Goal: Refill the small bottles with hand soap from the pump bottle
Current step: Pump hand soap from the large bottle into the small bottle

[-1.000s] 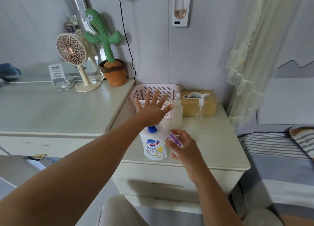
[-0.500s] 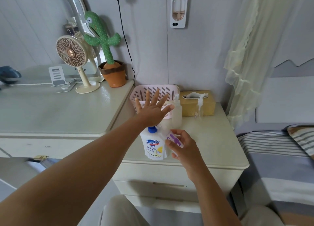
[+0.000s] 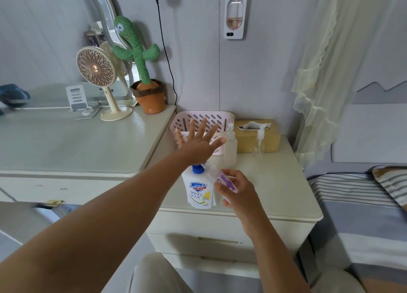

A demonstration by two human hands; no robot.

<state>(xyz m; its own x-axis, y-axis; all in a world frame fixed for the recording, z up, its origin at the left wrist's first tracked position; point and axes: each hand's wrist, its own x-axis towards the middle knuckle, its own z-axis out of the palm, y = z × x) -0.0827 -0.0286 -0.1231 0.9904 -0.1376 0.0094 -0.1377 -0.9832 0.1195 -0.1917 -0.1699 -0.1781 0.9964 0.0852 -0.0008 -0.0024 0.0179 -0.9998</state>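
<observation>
Step in hand: pumping soap into the first small bottle. My read from the pose, not a confirmed flow.

Layout, all relative to the pump bottle:
- Nightstand (image 3: 275, 182) carries everything.
- Pump bottle (image 3: 199, 191) stands upright near the nightstand's front edge.
- Left hand (image 3: 198, 145) is directly on top of it, palm down over the pump head. Fingers are straight and splayed, gripping nothing, which reads as a press stroke.
- Right hand (image 3: 237, 191) is just right of it, fingers curled round the purple-label bottle (image 3: 223, 180).
- That bottle is tilted, mouth end up toward the nozzle and touching or nearly touching it.
- The nozzle tip and bottle mouth are small and partly under the left palm, so I can't tell alignment or fill level.

Next move calls for:
- full press, then let the head spring back
- the right hand holding the mouth under the nozzle through each stroke
- stopping short of the neck, since soap is thick and backs up slowly
- then cap and swap

Queue:
- Frosted bottle (image 3: 230, 151) is just behind the pump bottle.
- Clear bottle (image 3: 261, 141) is farther behind and to the right.
- Both stand upright with pump tops on, and neither hand touches them. The tops must come off first.
</observation>
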